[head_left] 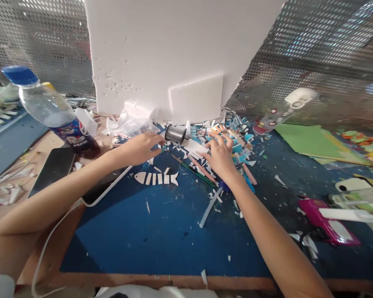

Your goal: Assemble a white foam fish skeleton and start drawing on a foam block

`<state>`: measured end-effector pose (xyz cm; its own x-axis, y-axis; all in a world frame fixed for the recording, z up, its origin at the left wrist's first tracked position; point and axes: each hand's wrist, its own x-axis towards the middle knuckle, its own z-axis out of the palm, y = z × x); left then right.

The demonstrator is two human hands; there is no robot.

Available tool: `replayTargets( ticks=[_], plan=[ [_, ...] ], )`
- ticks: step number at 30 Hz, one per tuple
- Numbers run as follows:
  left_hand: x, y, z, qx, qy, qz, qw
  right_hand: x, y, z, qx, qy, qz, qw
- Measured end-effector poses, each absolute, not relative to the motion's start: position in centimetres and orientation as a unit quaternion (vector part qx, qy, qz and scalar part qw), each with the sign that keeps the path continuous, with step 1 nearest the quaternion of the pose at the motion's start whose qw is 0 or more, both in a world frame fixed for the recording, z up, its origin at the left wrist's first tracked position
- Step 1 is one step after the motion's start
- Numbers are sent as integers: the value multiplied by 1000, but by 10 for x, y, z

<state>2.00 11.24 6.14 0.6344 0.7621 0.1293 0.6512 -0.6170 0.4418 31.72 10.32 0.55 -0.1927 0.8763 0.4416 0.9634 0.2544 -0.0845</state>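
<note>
One grey spool of thin wire (175, 133) lies at the far middle of the blue work mat (161, 231). The left hand (139, 148) touches the spool with loosely curled fingers. The right hand (220, 156), fingers spread, presses on a heap of blue and white foam scraps (239, 134), too many to count. One white foam fish skeleton (156, 178) lies nearer. What the right palm covers is hidden.

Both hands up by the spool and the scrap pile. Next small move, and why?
Probably close the left hand on the grey spool: its fingertips sit right beside the spool on the blue mat with no firm grip visible. The right hand is spread flat on the pile of coloured scraps next to a white piece, so it looks busy steadying or sorting.
</note>
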Motion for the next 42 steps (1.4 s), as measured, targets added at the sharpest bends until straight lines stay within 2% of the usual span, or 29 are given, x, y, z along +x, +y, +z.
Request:
replayTargets(
  ticks=[4, 8, 13, 17, 21, 29, 42],
  plan=[
    [21, 107, 65, 878, 407, 172, 184, 308, 95, 20, -588, -773, -123, 205],
    [23, 103, 64, 856, 409, 215, 231, 294, 78, 44, -577, -776, -147, 208],
    [32, 104, 47, 832, 386, 259, 303, 279, 59, 65, -496, -834, -187, 153],
    [43, 103, 38, 834, 367, 257, 322, 274, 56, 66, -417, -876, -146, 195],
    [46, 103, 37, 843, 366, 245, 309, 275, 60, 61, -389, -893, -106, 201],
    [24, 122, 47, 835, 408, 287, 234, 299, 77, 57, -508, -829, -51, 226],
    [26, 114, 57, 848, 407, 279, 193, 302, 76, 67, -550, -799, -12, 243]
  ],
)
